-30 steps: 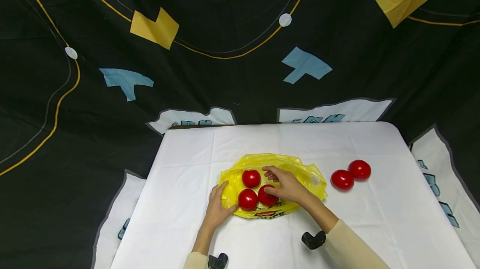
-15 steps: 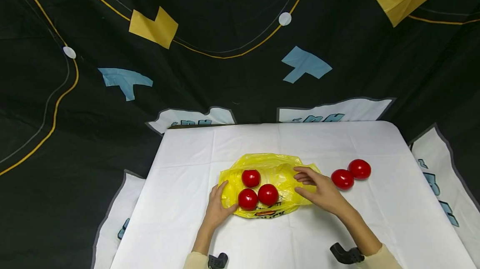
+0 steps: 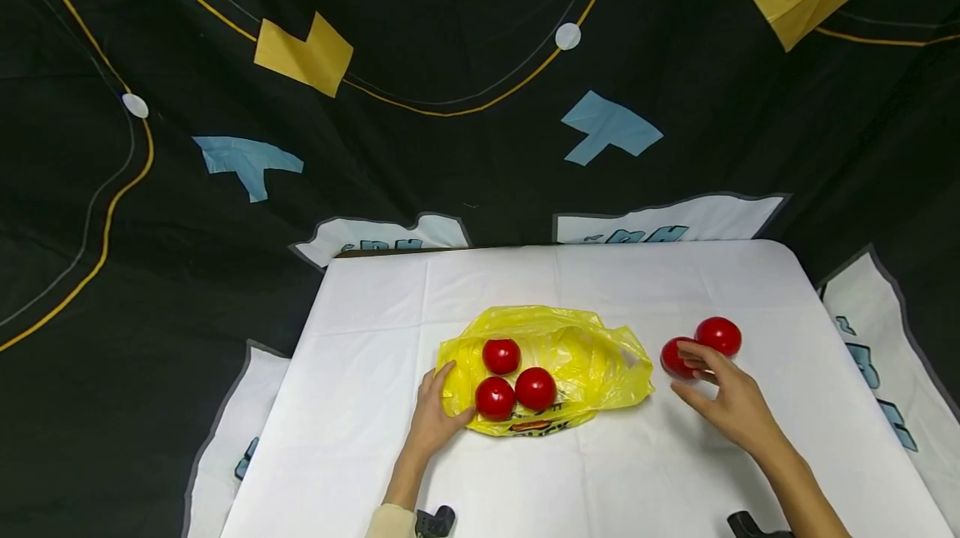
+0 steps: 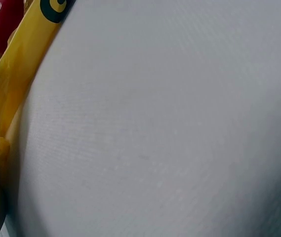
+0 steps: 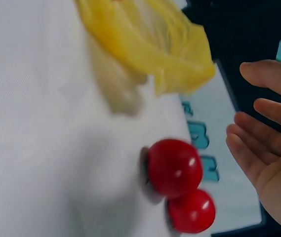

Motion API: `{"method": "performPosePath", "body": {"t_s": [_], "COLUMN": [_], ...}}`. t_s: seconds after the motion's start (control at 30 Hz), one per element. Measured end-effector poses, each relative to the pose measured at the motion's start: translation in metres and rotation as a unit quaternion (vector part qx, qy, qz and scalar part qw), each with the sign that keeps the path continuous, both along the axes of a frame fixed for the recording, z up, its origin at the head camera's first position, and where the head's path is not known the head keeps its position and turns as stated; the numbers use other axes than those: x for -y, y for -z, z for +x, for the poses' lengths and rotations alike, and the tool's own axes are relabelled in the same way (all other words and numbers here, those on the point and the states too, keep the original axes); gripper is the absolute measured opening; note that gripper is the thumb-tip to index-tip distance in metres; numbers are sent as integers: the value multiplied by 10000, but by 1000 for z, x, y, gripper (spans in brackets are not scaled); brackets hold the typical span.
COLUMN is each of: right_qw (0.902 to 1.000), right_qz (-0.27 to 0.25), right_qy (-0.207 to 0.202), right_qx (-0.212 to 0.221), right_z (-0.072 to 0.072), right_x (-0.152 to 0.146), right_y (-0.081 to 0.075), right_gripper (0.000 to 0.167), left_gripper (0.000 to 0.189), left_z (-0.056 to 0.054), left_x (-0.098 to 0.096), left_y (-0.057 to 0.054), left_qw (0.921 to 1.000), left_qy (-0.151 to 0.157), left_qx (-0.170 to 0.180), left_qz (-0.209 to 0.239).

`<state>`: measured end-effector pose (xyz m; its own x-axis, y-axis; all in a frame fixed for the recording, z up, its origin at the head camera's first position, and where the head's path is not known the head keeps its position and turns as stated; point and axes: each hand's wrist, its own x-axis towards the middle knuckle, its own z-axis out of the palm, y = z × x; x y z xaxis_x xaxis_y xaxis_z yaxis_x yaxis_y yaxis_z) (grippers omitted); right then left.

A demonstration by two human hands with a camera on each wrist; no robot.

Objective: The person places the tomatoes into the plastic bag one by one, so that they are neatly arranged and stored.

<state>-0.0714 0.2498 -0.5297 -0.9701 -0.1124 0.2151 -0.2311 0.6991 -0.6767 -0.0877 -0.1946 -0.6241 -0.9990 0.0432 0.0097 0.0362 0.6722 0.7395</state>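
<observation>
Yellow bag (image 3: pixel 592 367) gripped by left hand (image 3: pixel 435 421), right hand (image 3: pixel 729 401) hovers, fingers parted, near 2 red balls (image 5: pixel 175 168).

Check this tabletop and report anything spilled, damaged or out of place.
Nothing looks spilled or visibly damaged. One thing stands out: two round red objects sit on the white cloth to the right of the crumpled yellow bag, apart from the three others grouped at the bag.

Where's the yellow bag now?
In the head view, the yellow bag lies on the table, the left hand at its left edge, two red balls right of it.
</observation>
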Motion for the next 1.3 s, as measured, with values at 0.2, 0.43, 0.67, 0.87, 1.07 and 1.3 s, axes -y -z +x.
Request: {"method": "performPosePath", "body": {"t_s": [0.2, 0.43, 0.67, 0.87, 1.07, 1.3], "right_qw": [9990, 9972, 9965, 9950, 9939, 9935], "right_qz": [-112, -104, -72, -55, -68, -127], "right_qy": [419, 725, 837, 971, 1055, 1089], "right_qx": [-141, -151, 11, 232, 323, 320], "right_z": [1, -2, -6, -6, -8, -10], "right_x": [-15, -20, -22, -24, -24, -24], "right_y": [16, 32, 40, 45, 50, 55], "right_gripper": [65, 69, 70, 68, 68, 68], "left_gripper": [84, 85, 85, 85, 84, 85], "left_z": [0, 0, 0, 0, 0, 1], "left_x": [0, 0, 0, 1, 0, -2], "left_y": [0, 1, 1, 3, 2, -1], "left_qw": [10000, 10000, 10000, 10000, 10000, 10000], "left_qy": [18, 4, 3, -8, -21, -43], "left_qx": [8, 37, 30, -38, -48, 11], "left_qz": [-3, 51, -6, -54, -37, 7]}}
